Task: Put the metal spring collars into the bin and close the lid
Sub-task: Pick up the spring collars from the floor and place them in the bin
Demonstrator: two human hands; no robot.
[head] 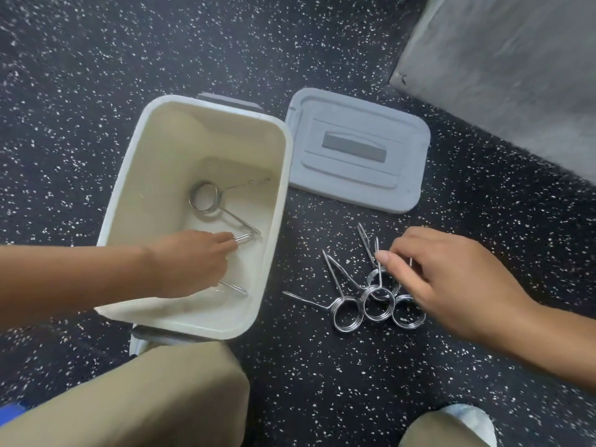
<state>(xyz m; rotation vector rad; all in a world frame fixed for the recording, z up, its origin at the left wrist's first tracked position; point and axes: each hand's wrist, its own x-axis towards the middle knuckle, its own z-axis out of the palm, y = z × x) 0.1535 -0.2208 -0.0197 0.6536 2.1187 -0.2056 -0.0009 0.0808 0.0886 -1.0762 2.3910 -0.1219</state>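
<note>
Left hand (pixel 190 262) pinches a collar (pixel 240 237) inside the bin (pixel 122 188): release low; right hand (pixel 451 279) fingers spread over the floor pile (pixel 377 304).

1. There is a single view, taken from a wide-angle camera worn on the person's head.
2. It looks forward and steeply down onto the speckled floor (pixel 96 59), almost from above.
3. The camera sits close: the person's knees (pixel 154 398) fill the bottom edge, and both forearms enter from the lower left and lower right.
4. The open bin (pixel 135 188) lies left of centre, seen straight into its interior, with the lid (pixel 361 188) just right of it near the middle of the frame.
5. A grey wall (pixel 516 75) crosses the top right corner, slanted by the wide lens.
6. No second view exists, so no part of the scene is shared.
</note>
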